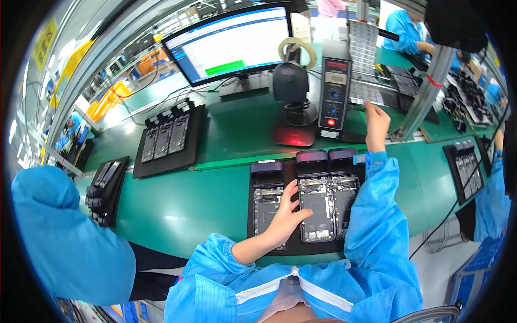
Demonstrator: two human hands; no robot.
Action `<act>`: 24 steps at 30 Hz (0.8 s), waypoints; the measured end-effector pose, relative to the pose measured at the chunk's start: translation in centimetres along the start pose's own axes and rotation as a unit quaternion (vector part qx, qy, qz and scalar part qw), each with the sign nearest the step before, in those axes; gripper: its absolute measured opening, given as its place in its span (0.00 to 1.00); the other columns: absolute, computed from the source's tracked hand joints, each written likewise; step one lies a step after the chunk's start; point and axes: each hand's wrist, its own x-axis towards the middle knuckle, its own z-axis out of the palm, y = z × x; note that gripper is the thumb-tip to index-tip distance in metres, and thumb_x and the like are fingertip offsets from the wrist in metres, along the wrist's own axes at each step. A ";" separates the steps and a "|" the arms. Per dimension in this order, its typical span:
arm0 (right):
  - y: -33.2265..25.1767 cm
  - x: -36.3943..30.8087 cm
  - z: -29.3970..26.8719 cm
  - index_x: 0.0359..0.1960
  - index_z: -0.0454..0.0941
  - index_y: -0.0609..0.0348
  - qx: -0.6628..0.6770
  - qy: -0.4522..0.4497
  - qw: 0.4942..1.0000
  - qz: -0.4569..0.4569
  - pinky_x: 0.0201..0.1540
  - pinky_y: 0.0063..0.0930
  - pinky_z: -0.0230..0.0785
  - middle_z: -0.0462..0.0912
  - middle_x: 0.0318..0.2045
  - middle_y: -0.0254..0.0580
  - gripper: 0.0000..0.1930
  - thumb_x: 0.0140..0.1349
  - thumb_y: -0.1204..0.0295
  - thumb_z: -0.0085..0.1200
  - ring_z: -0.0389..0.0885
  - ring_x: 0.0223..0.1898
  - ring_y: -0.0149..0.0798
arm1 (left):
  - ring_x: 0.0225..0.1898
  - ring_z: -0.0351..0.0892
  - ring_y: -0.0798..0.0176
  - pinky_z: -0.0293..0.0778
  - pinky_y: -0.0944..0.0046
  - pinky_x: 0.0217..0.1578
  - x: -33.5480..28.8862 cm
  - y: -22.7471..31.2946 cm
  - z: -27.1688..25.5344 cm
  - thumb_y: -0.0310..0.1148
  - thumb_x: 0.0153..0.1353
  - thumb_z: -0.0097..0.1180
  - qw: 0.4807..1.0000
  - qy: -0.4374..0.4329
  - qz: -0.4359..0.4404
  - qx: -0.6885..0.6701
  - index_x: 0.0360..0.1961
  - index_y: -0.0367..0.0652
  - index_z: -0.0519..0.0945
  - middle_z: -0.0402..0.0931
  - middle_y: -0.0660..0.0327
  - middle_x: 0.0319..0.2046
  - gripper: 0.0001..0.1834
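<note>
Three opened smartphones lie side by side on a black mat (291, 248) in front of me: a left phone (265, 212), a middle phone (316, 207) and a right phone (344, 202). Their insides face up, with dark flipped-up parts at the far ends. My left hand (283, 219) rests at the middle phone's left edge, fingers and thumb spread, thumb over its battery. My right hand (378, 123) is raised beyond the phones, beside a box with blue knobs (335, 94) and close to a pale sheet (366, 96). Its fingers are curled together; what they hold, if anything, cannot be made out.
A barcode scanner (291, 83) on a stand glows red beyond the phones. Behind it are a monitor (231, 43) and a tape roll (307, 53). More phones lie on a black tray (172, 134) at left. A co-worker's blue sleeve (70, 226) is near left; a metal post (431, 91) stands right.
</note>
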 end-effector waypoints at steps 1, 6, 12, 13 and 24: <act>-0.5 -0.3 0.0 0.27 0.78 0.70 0.010 0.006 1.000 0.006 0.19 0.19 0.47 0.66 0.14 0.25 0.14 0.50 0.66 0.56 0.58 0.18 0.20 | 0.57 0.52 0.50 0.58 0.55 0.52 0.2 0.2 0.1 0.24 0.46 0.56 0.999 0.020 -0.006 -0.026 0.61 0.49 0.42 0.46 0.54 0.58 0.45; -3.8 -4.2 3.0 0.14 0.70 0.60 0.175 -0.038 0.984 0.011 0.17 0.17 0.46 0.64 0.12 0.25 0.13 0.53 0.68 0.51 0.58 0.15 0.20 | 0.41 0.71 0.65 0.71 0.62 0.39 0.5 -0.1 -0.6 0.27 0.51 0.52 0.979 -0.085 -0.138 -0.120 0.57 0.44 0.54 0.70 0.59 0.40 0.32; -2.9 -8.6 5.8 0.27 0.76 0.62 0.018 -0.371 0.919 0.136 0.16 0.17 0.47 0.67 0.11 0.28 0.11 0.54 0.66 0.47 0.59 0.13 0.21 | 0.45 0.71 0.62 0.69 0.60 0.44 0.0 -0.3 -1.3 0.20 0.48 0.47 0.952 -0.123 -0.210 -0.183 0.49 0.36 0.65 0.71 0.56 0.42 0.23; -2.9 -9.1 6.0 0.33 0.77 0.61 0.007 -0.389 0.907 0.161 0.15 0.17 0.46 0.67 0.11 0.28 0.12 0.55 0.66 0.47 0.58 0.12 0.20 | 0.46 0.71 0.60 0.68 0.59 0.46 -0.1 -0.2 -1.6 0.19 0.47 0.47 0.948 -0.131 -0.200 -0.210 0.50 0.36 0.64 0.70 0.55 0.43 0.25; -5.9 -6.9 4.1 0.13 0.63 0.53 0.206 -0.267 0.929 0.152 0.12 0.18 0.40 0.58 0.08 0.25 0.15 0.56 0.65 0.46 0.51 0.09 0.20 | 0.45 0.70 0.58 0.67 0.53 0.48 5.5 6.8 -4.2 0.23 0.53 0.43 0.926 -0.024 0.026 -0.375 0.45 0.36 0.66 0.70 0.55 0.42 0.16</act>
